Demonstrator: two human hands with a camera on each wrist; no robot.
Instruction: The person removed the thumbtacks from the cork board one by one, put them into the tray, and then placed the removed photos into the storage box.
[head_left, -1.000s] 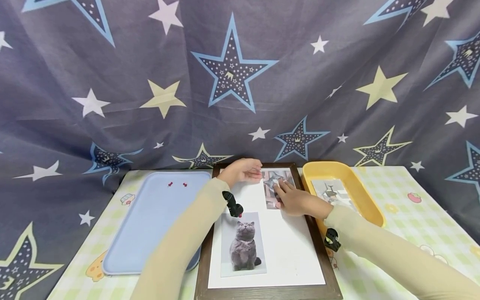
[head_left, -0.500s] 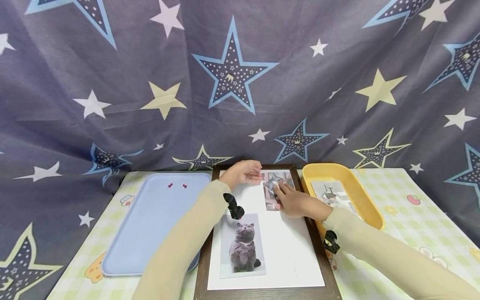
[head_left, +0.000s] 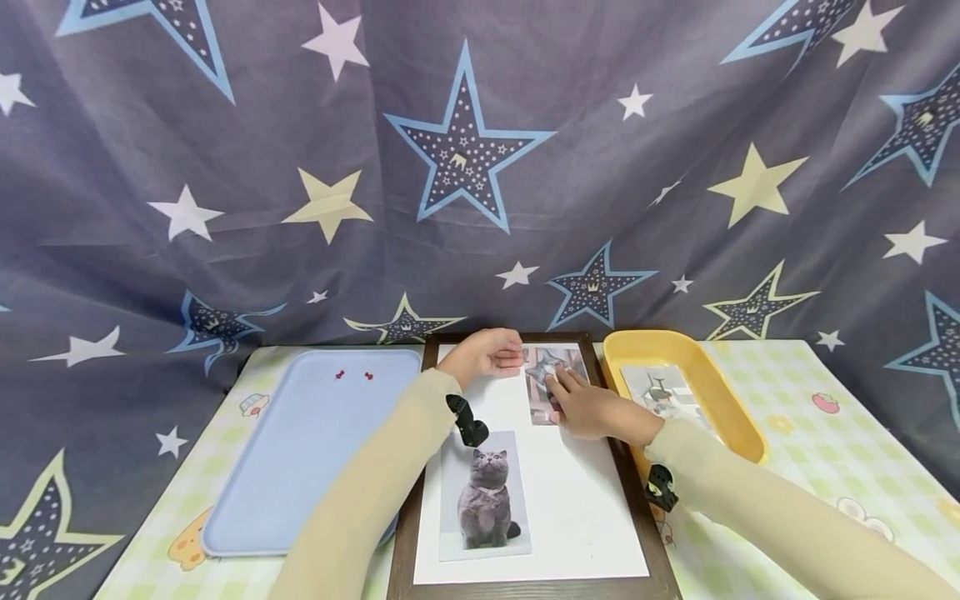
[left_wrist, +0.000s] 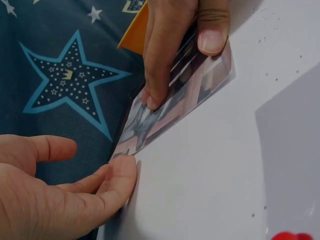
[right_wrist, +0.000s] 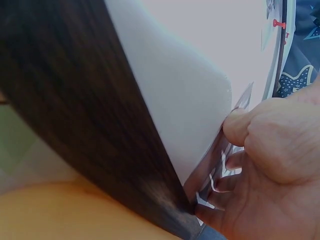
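Note:
A photo of a grey tabby cat [head_left: 538, 402] lies on the white board [head_left: 577, 525], near the top right of its dark wooden frame [head_left: 536, 590]. My right hand [head_left: 592, 410] presses it flat, with fingers and thumb spread over it. My left hand [head_left: 489, 354] is at the photo's upper left corner. In the left wrist view its thumb and a finger come together there, and a thin dark point shows beside the fingertips; what they pinch is mostly hidden. Lower on the board lies a second photo, of a sitting grey cat [head_left: 487, 504]; a red pushpin [left_wrist: 290, 236] shows in the left wrist view.
Left of the frame is a blue tray [head_left: 292, 467] with two red pushpins [head_left: 340, 375] near its top. To the right stands a yellow tray [head_left: 735, 417] holding a photo [head_left: 660, 385]. Behind everything hangs a starry curtain [head_left: 330, 275]; a checked cloth [head_left: 795, 467] covers the table.
The head view has tilted up slightly, so everything sits a little lower. Both hands stay at the tabby cat photo with no clear movement.

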